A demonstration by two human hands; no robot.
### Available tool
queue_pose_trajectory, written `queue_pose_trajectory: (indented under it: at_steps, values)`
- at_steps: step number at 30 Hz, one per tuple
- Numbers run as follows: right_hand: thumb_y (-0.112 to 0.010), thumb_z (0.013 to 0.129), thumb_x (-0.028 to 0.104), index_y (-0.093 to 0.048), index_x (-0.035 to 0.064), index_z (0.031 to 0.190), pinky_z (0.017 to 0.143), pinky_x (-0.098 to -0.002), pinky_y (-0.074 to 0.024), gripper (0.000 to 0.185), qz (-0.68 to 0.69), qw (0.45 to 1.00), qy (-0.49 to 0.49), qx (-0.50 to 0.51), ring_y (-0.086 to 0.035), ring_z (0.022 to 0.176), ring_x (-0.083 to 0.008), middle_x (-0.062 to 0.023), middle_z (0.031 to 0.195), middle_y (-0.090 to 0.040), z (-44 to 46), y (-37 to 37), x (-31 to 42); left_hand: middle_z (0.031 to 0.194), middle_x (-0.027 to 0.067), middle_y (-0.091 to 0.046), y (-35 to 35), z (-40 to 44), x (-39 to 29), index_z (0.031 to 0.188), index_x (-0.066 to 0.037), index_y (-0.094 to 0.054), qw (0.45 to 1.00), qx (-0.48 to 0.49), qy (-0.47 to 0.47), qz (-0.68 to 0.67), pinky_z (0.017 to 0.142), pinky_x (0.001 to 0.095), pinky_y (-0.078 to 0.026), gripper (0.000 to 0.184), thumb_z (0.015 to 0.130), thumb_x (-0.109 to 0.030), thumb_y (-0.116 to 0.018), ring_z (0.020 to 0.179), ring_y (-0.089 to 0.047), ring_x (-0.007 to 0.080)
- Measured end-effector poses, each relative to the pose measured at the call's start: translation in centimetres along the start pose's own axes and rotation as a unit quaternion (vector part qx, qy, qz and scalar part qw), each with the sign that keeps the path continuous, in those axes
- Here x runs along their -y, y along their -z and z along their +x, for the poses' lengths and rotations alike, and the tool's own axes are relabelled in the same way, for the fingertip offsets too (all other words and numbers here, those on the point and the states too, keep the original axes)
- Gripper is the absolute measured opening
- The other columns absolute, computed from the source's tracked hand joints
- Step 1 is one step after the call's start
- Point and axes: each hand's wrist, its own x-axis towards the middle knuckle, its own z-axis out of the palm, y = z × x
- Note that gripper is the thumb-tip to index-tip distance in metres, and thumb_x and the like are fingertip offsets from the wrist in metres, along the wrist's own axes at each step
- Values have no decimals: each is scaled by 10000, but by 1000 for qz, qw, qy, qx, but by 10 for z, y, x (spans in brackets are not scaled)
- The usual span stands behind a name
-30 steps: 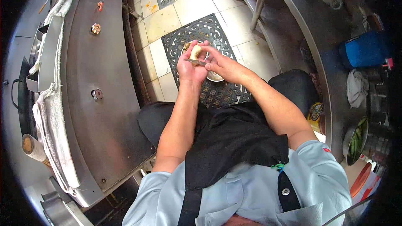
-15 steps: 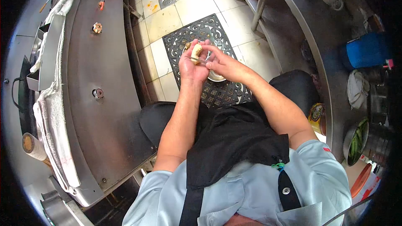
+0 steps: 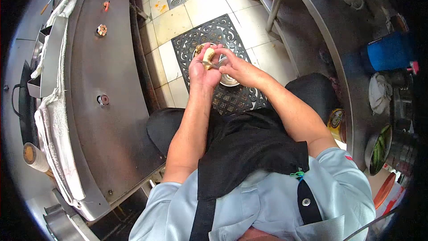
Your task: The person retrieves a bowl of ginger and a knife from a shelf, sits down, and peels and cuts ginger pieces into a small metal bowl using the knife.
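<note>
My left hand (image 3: 203, 73) is palm up, its fingers curled round a small pale yellow piece of food (image 3: 208, 56). From the right, my right hand (image 3: 236, 69) grips a small knife (image 3: 210, 64), whose blade lies across the lower part of the pale piece. Beneath my hands are a bowl with brownish pieces (image 3: 197, 51) and a round white bowl (image 3: 229, 81), both partly hidden by my hands. They are over a black patterned mat (image 3: 236, 100) on the tiled floor.
A steel counter (image 3: 113, 129) with knobs runs along the left, with white cloths (image 3: 55, 125) beside it. On the right are steel shelves (image 3: 330, 31), a blue container (image 3: 387, 53), a grey cloth (image 3: 380, 93) and a bowl of green vegetables (image 3: 379, 149). A floor drain (image 3: 176, 1) lies ahead.
The knife blade has shifted slightly and tilted against the pale piece. Both hands stay in nearly the same place and keep their holds.
</note>
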Motion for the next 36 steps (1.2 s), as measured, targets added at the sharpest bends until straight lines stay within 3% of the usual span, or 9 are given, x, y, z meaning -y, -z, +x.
queue_pose_trajectory:
  at_steps: [3, 6, 9, 12, 15, 21, 24, 33, 36]
  values:
    - [-624, 987, 186, -394, 111, 1449, 979, -450, -508, 522, -42, 993, 79, -72, -652, 1168, -375, -237, 1348, -604, 7, -8, -22, 1187, 227, -624, 4, 4, 2, 1242, 5, -539, 998, -7, 8, -69, 1033, 519, -523, 290, 1051, -104, -350, 1107, -635, 355]
    - [-628, 986, 210, -412, 115, 1419, 940, -487, -521, 493, -85, 992, 44, -81, -655, 1131, -432, -257, 1243, -662, 7, -9, -23, 1168, 233, -610, 3, 3, 5, 1233, 21, -532, 997, 4, -3, -73, 994, 458, -556, 300, 1054, -109, -329, 1077, -634, 339]
    - [-600, 1003, 242, -483, 97, 1334, 897, -519, -525, 380, -130, 984, -3, -118, -667, 1058, -461, -254, 1134, -698, 1, -15, -11, 1087, 182, -627, -5, -5, 9, 1268, 41, -510, 999, -23, -23, -29, 1044, 485, -519, 313, 1054, -140, -371, 1085, -621, 340]
    - [-550, 1033, 254, -541, 66, 1217, 827, -498, -539, 263, -164, 986, -23, -28, -697, 930, -433, -222, 1013, -716, -1, -6, -2, 1083, 190, -628, 0, 6, 6, 1249, 49, -521, 999, -26, -42, 21, 1052, 494, -509, 361, 1054, -209, -359, 1102, -624, 359]
    - [-469, 1082, 258, -558, 41, 1054, 583, -357, -514, 236, -66, 995, -72, -10, -619, 608, -192, -81, 825, -673, -12, -1, 31, 1089, 203, -631, 4, 5, 2, 1227, 52, -536, 999, -22, -36, -14, 1053, 489, -504, 417, 1038, -279, -367, 1147, -618, 388]
    - [-497, 1061, 238, -575, 57, 1050, 506, -345, -494, 197, 17, 991, -102, -89, -626, 548, -172, -58, 763, -671, -6, 6, 18, 1240, 189, -616, -17, -13, -1, 1223, -27, -551, 998, -57, 9, -5, 1050, 573, -456, 418, 1025, -358, -388, 1199, -616, 391]
    - [-492, 1062, 241, -578, 53, 1043, 499, -345, -489, 207, 9, 993, -94, -70, -615, 534, -179, -58, 757, -666, -6, 7, 12, 1265, 185, -607, -18, -12, 1, 1220, -36, -552, 997, -68, 20, -28, 1051, 576, -453, 418, 1030, -369, -383, 1198, -620, 391]
    - [-496, 1058, 247, -618, 51, 1016, 738, -380, -513, 235, -21, 996, -72, -55, -665, 768, -222, -68, 769, -674, -5, 6, 10, 1238, 231, -628, -8, -9, 1, 1265, -33, -516, 996, -52, 50, -51, 1030, 542, -497, 422, 1046, -366, -377, 1170, -643, 382]
    - [-502, 1055, 243, -627, 44, 1030, 725, -381, -516, 236, -5, 997, -72, -36, -667, 757, -232, -74, 779, -681, -6, 7, 9, 1209, 246, -634, -5, -7, 0, 1264, -14, -512, 996, -53, 69, -12, 1030, 533, -500, 462, 1048, -396, -369, 1180, -634, 386]
